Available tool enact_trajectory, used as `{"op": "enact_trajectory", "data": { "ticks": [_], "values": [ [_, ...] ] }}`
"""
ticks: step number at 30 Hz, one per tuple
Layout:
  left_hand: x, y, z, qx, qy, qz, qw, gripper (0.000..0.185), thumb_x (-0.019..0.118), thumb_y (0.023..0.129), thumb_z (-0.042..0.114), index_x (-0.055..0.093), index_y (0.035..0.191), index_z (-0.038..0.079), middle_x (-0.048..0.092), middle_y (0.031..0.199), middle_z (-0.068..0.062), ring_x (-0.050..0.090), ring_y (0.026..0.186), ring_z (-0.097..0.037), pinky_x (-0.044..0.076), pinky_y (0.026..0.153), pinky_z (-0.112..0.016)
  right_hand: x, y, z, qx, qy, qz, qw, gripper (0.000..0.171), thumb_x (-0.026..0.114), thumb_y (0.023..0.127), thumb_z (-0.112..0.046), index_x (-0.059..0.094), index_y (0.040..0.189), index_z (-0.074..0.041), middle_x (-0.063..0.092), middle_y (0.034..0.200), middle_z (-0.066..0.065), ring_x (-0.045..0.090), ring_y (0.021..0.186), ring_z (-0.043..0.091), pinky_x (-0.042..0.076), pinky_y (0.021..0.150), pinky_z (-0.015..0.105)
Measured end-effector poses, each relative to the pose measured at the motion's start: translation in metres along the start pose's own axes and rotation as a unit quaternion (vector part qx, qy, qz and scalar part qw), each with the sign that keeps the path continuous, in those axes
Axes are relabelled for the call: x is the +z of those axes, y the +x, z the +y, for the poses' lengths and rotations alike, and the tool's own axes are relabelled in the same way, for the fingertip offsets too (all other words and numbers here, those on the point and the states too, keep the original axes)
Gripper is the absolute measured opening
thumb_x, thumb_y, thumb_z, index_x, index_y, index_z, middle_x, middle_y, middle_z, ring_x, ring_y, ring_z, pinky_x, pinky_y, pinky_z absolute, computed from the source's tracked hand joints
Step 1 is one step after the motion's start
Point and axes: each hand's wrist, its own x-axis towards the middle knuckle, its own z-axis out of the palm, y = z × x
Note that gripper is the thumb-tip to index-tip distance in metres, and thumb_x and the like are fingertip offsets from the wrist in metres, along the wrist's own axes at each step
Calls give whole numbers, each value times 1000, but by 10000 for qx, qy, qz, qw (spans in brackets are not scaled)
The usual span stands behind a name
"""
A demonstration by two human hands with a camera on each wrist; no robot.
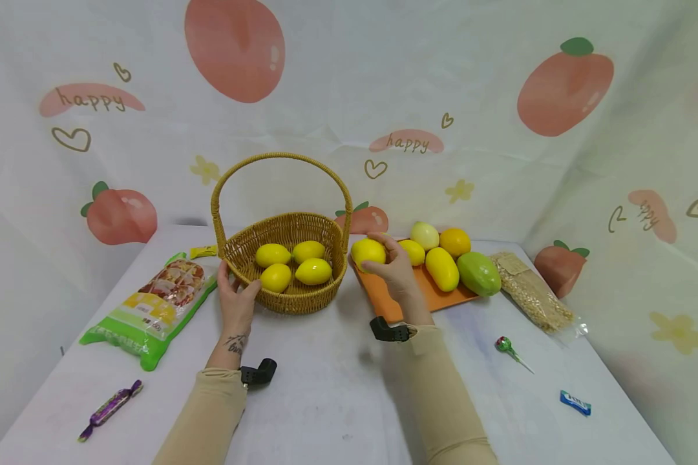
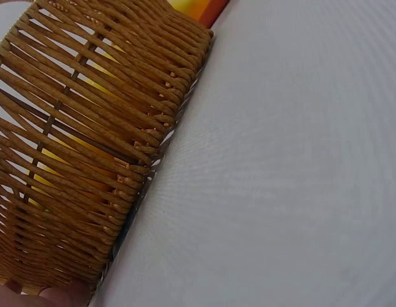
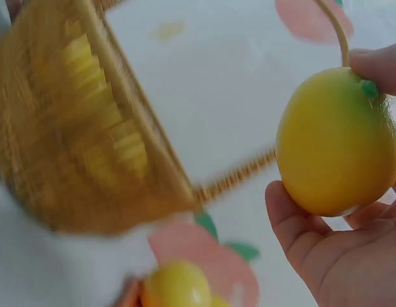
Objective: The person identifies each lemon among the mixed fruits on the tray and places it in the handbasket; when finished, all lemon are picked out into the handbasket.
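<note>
A wicker basket (image 1: 302,300) with a tall arched handle stands left of centre, with several lemons (image 1: 314,272) inside. My left hand (image 1: 236,303) grips its left side, thumb at the rim; the left wrist view shows the woven wall (image 2: 89,128) close up, with only fingertips at the bottom edge. My right hand (image 1: 400,278) holds another lemon (image 1: 368,254) between thumb and fingers, above the left end of an orange tray (image 1: 378,294). In the right wrist view this lemon (image 3: 338,144) shows a green stem end, and the basket is blurred.
On the tray lie a yellow mango (image 1: 442,270), a green papaya (image 1: 479,274), an orange (image 1: 455,243), a pale round fruit (image 1: 424,236) and another lemon (image 1: 412,252). Around are a green food bag (image 1: 157,310), an oat bag (image 1: 529,294), a lollipop (image 1: 506,346) and wrapped candies (image 1: 575,402).
</note>
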Motion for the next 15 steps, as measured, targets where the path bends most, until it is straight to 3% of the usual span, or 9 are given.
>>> {"op": "enact_trajectory", "data": {
  "ticks": [5,8,15],
  "values": [
    [0,1,1,-10,-4,15,10000,85,53,81,2,7,150,21,6,155,-1,19,137,-28,31,105,-43,34,2,-1,-65,96,-603,9981,60,62,74,9,44,131,3,48,121,10,49,95,19,47,76,23],
    [0,1,1,-1,10,23,10000,85,53,81,3,7,150,20,6,155,-1,20,137,-28,31,105,-43,54,7,4,-26,140,-858,9962,61,62,73,9,43,132,4,47,127,14,49,97,17,47,78,23],
    [0,2,0,-92,91,49,9999,85,53,80,3,8,149,23,7,155,0,20,137,-27,31,106,-43,87,17,18,338,-211,-1094,9932,59,66,74,5,49,130,-4,47,131,16,50,99,19,46,78,26]
  ]
}}
